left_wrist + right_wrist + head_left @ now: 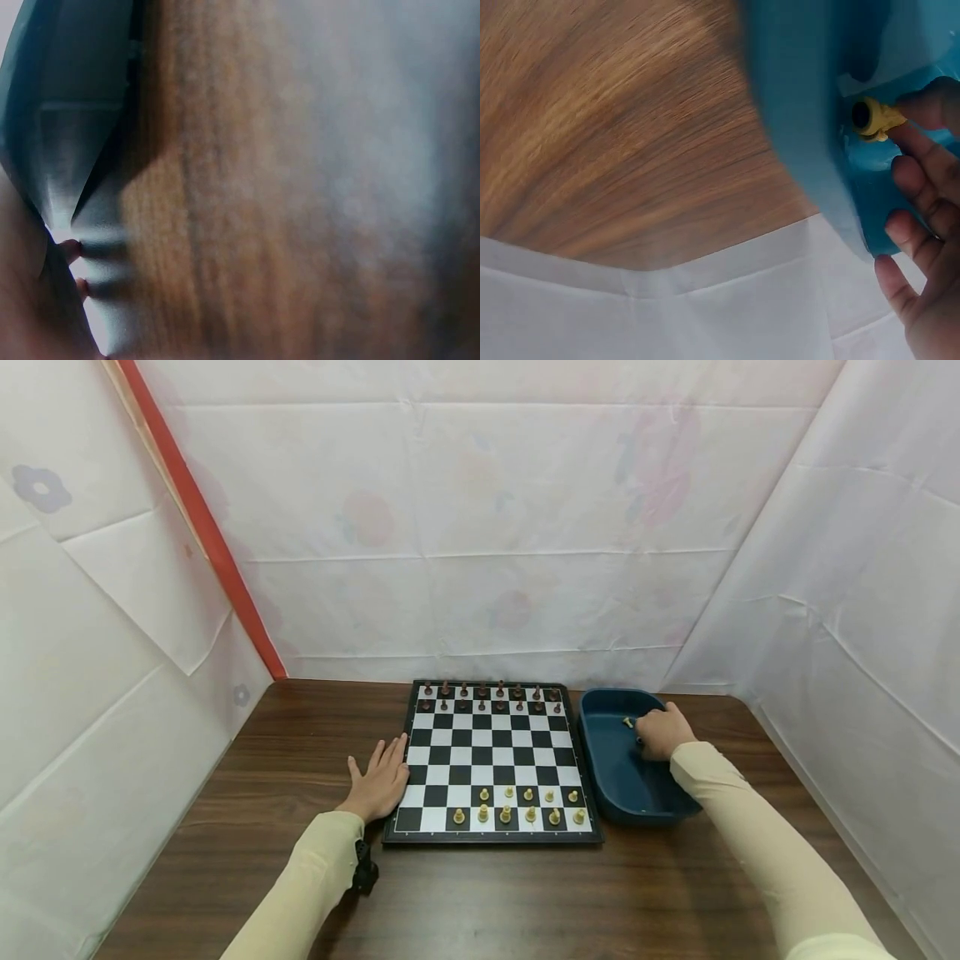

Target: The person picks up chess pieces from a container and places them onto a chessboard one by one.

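A black-and-white chessboard [491, 756] lies on the table. Its two far rows bear dark red-brown pieces [482, 691], and several gold pieces [506, 815] stand on the two near rows, towards the right. My left hand [381, 785] rests beside the board's left edge with fingers spread, fingertips at the frame. Inside the blue plastic bin [630, 793], right of the board, my right hand [663, 732] pinches a gold chess piece [877, 120] between thumb and index finger. The piece is tilted, its dark round base facing away from the fingertips.
Brown wood-grain tabletop [502, 902] surrounds the board and bin. White sheeting [465, 527] hangs behind and on both sides, close to the bin on the right. An orange-red strip [202, 518] runs down the left back corner. A black device [365, 868] is strapped at the left wrist.
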